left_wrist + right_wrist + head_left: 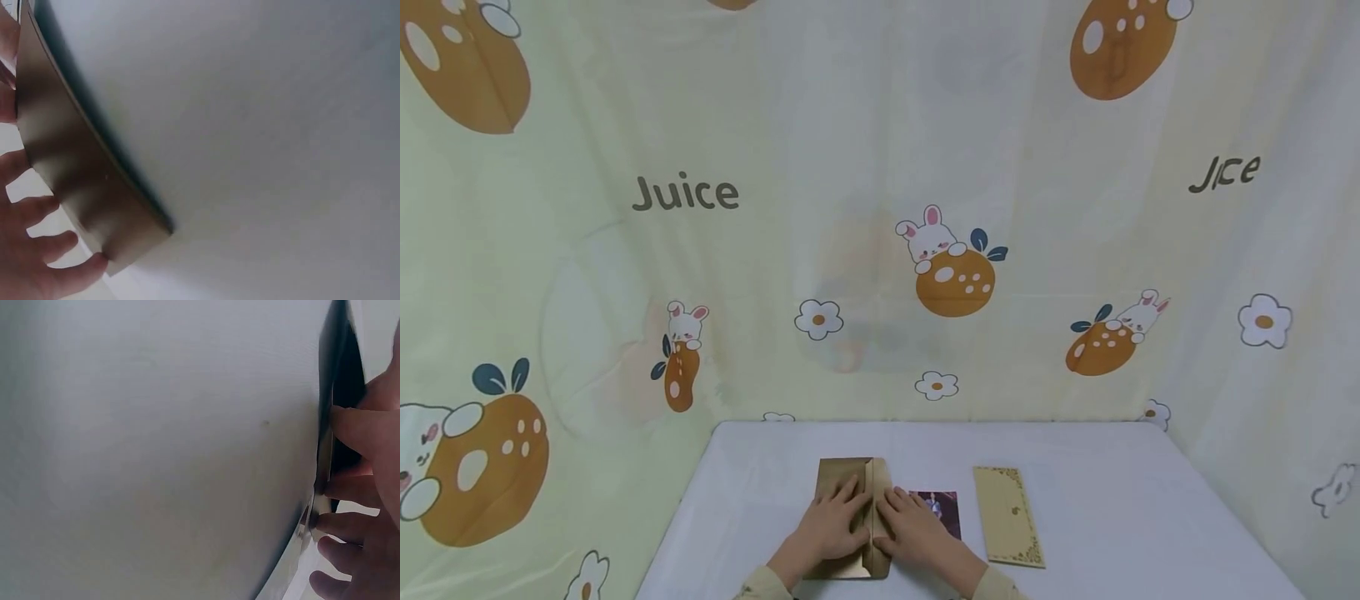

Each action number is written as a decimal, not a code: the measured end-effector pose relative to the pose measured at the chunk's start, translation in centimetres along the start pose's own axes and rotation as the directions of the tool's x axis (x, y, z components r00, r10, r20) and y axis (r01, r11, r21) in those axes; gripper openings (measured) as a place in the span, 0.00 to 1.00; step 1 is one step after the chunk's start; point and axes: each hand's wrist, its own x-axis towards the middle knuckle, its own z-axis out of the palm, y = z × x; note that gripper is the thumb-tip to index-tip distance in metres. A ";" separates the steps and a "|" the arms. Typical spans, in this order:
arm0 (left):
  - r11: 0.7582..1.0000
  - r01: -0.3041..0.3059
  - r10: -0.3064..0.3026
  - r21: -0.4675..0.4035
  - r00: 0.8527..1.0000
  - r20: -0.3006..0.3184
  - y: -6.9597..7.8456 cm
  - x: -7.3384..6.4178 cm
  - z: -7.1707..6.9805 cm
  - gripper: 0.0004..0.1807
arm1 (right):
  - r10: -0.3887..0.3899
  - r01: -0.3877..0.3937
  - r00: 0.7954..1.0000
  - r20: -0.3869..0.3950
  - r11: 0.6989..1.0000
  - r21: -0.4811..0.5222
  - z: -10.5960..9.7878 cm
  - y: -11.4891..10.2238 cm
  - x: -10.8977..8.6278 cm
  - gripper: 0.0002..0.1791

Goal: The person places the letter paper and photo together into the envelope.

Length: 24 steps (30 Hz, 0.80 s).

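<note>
A shiny gold envelope (838, 477) lies upright on the table in the head view, its flap (880, 477) on the right side. My left hand (833, 525) rests on the envelope's body with fingers spread. On the flap side, my right hand (917, 529) presses with its fingertips near the fold. In the left wrist view, fingertips (90, 269) touch the edge of the brownish-gold envelope (94, 200). The right wrist view has the fingers (350, 528) against the flap's edge, beside a dark gap.
Just right of the right hand lies a dark photo (942, 507) with a figure on it, partly covered by that hand. Farther right is a cream-gold card (1007, 512) with an ornate border. A patterned curtain (865, 250) hangs behind the white table (1112, 517).
</note>
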 end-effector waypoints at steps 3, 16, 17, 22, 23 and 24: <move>1.000 -0.018 0.018 -0.010 1.000 0.019 -0.3 0.2 -0.5 0.32 | 0.001 -0.001 1.000 0.001 1.000 0.004 0.1 0.0 -0.1 0.36; 0.987 -0.163 0.158 0.000 0.954 0.257 -1.9 0.5 -4.4 0.57 | 0.002 -0.001 1.000 -0.010 1.000 0.015 0.4 0.3 -0.2 0.37; 0.985 -0.173 0.169 -0.005 0.951 0.260 -1.9 0.5 -4.3 0.59 | 0.002 -0.002 1.000 -0.009 1.000 0.025 0.4 0.3 -0.2 0.37; 0.978 -0.209 0.203 0.006 0.955 0.216 -2.1 0.5 -3.7 0.62 | 0.010 -0.009 1.000 -0.008 0.999 0.038 0.7 0.3 -0.5 0.37; 0.978 -0.211 0.203 0.013 0.957 0.207 -2.1 0.5 -3.7 0.61 | 0.009 -0.009 1.000 -0.014 0.999 0.035 0.8 0.4 -0.5 0.37; 0.978 -0.210 0.202 0.018 0.958 0.203 -2.1 0.5 -3.6 0.62 | 0.009 -0.008 1.000 -0.021 0.999 0.036 0.8 0.4 -0.6 0.37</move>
